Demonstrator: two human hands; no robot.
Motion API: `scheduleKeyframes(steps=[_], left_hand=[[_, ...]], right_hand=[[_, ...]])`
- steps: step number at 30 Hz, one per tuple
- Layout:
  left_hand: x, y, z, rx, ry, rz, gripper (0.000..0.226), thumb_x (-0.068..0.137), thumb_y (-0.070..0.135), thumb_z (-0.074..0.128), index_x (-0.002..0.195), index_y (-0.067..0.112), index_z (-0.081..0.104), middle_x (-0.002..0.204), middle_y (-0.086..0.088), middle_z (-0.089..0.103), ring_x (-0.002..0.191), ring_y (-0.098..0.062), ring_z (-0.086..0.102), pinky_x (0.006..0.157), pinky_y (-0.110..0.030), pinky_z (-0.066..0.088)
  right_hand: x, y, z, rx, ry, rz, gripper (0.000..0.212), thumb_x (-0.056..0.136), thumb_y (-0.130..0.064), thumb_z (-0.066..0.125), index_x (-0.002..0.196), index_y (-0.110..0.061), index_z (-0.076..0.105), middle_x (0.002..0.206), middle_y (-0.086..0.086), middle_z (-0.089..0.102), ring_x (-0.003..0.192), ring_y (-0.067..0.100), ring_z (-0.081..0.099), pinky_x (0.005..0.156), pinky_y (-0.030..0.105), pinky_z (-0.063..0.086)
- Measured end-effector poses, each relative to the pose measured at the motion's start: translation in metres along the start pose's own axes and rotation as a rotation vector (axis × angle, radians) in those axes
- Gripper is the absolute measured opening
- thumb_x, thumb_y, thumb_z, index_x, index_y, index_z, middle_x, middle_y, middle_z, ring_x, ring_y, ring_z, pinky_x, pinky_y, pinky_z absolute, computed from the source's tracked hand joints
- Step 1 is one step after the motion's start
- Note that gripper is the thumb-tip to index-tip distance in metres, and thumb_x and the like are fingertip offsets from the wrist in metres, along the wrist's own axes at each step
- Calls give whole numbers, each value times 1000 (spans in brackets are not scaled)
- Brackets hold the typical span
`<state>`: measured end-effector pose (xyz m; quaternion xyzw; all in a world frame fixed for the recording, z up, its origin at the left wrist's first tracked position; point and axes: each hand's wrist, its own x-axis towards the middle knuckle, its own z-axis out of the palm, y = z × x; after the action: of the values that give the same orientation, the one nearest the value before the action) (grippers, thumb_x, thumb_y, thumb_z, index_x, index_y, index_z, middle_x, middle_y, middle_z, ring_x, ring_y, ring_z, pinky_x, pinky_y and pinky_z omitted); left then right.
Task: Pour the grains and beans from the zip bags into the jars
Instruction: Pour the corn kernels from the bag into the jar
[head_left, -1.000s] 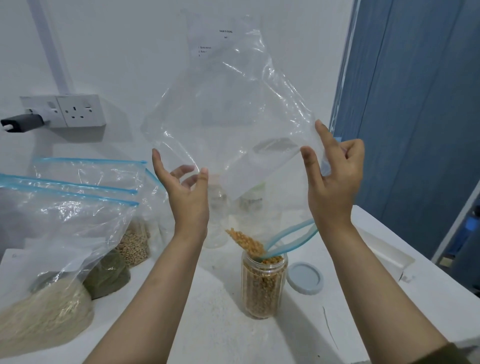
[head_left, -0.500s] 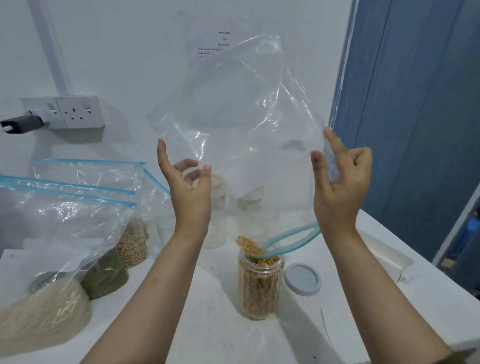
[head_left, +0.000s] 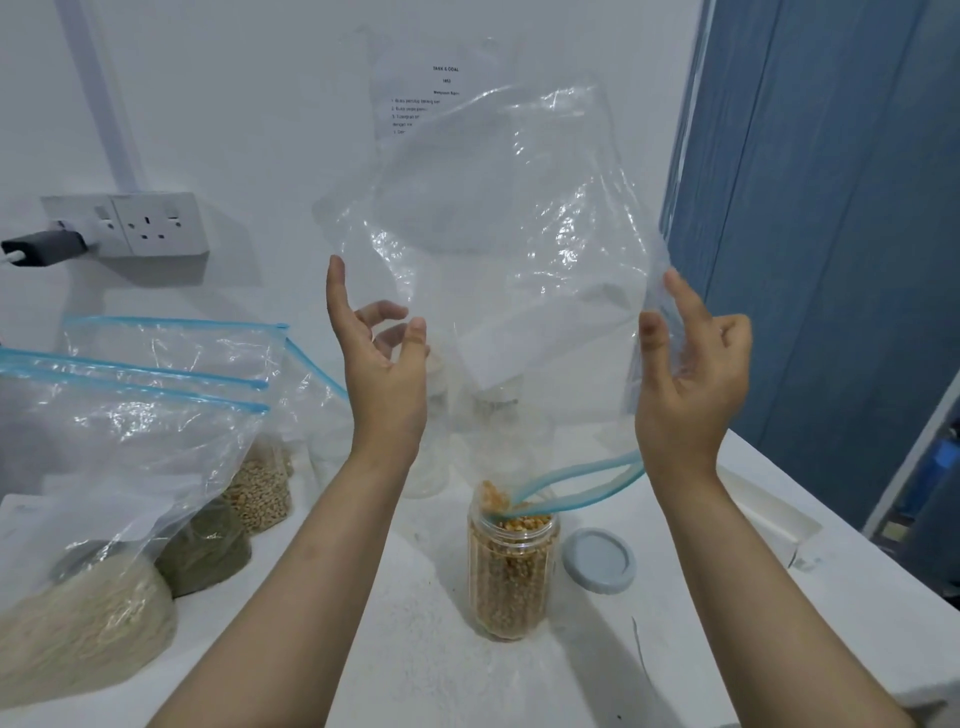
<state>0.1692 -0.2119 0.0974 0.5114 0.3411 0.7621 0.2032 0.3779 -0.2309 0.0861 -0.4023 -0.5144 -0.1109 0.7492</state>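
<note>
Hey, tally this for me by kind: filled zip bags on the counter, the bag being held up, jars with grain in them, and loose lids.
Filled zip bags on the counter: 3
Nearly empty zip bag held up: 1
Jar with grain: 1
Loose lid: 1
Total: 6

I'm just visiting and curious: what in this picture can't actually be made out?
Head view only:
- Paper notice: print too small, lower part behind the upturned zip bag.
- Jars behind the bag: blurred by plastic, contents unclear.
- Left hand fingers: partly behind the bag.
- Rice bag: cut by the left edge.
</note>
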Motion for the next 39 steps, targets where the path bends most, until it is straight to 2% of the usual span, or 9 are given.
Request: scheduleKeyframes(steps=[3, 11, 16, 22, 27, 31, 33, 36, 39], left_hand=[[2, 2, 2, 3, -12, 11, 77, 97, 6, 57, 144, 53, 18, 103, 7, 50, 94, -13, 61, 91, -32, 56], [3, 6, 4, 20, -30, 42, 76, 97, 6, 56, 146, 50, 19, 103, 8, 50, 90, -9, 58, 93, -38, 56], [3, 7, 7, 35, -37, 53, 76, 97, 6, 56, 149, 47, 18, 101, 8, 49, 88, -7, 58, 93, -39, 55], [4, 5, 9, 35, -38, 52, 75, 97, 7, 56, 149, 47, 20, 100, 10, 50, 88, -9, 57, 93, -42, 55], [5, 1, 10, 41, -40, 53, 74, 97, 9, 57, 149, 46, 20, 99, 11, 50, 89, -9, 56, 93, -42, 55], [7, 1, 10, 48, -39, 61, 72, 97, 9, 58, 146, 49, 22, 100, 11, 50, 89, -7, 56, 95, -44, 55], [7, 1, 10, 45, -38, 61, 72, 97, 9, 58, 146, 49, 22, 100, 10, 50, 89, -6, 56, 95, -44, 55], [6, 1, 10, 44, -43, 65, 71, 97, 8, 57, 146, 48, 23, 100, 10, 50, 89, -7, 56, 96, -45, 54], [5, 3, 11, 55, -70, 77, 70, 98, 9, 57, 146, 47, 24, 100, 10, 50, 91, -9, 57, 96, -48, 54]], right_hand=[[2, 0, -2, -20, -15, -27, 39, 100, -30, 59, 132, -10, 64, 87, 2, 33, 75, 25, 43, 71, 15, 38], [2, 4, -5, 30, -4, -11, 37, 100, -28, 59, 132, -11, 64, 87, -7, 33, 74, 23, 42, 70, 12, 37], [2, 5, -5, 23, 0, 6, 36, 100, -26, 59, 131, -10, 64, 87, 8, 35, 73, 16, 40, 70, 12, 37], [-1, 6, -5, 18, 0, -17, 38, 99, -29, 59, 133, -11, 62, 88, 8, 36, 74, 25, 44, 70, 17, 40], [-4, 7, -5, 13, 11, 21, 42, 99, -31, 60, 135, -11, 60, 88, 6, 37, 72, 8, 39, 71, 11, 37], [-6, 9, -9, -5, -11, 45, 46, 98, -29, 63, 139, -10, 57, 92, -1, 42, 75, 5, 43, 75, 7, 37], [-8, 13, -12, -20, -42, 94, 51, 98, -34, 62, 144, -13, 52, 98, 0, 51, 85, 5, 50, 86, 16, 46], [-14, 17, -17, -64, -104, 124, 61, 95, -46, 62, 148, -22, 46, 98, 6, 57, 89, 8, 51, 93, 52, 48], [-21, 16, -20, -85, -137, 126, 70, 88, -47, 69, 150, -26, 43, 100, -9, 56, 95, 4, 54, 93, 56, 48]])
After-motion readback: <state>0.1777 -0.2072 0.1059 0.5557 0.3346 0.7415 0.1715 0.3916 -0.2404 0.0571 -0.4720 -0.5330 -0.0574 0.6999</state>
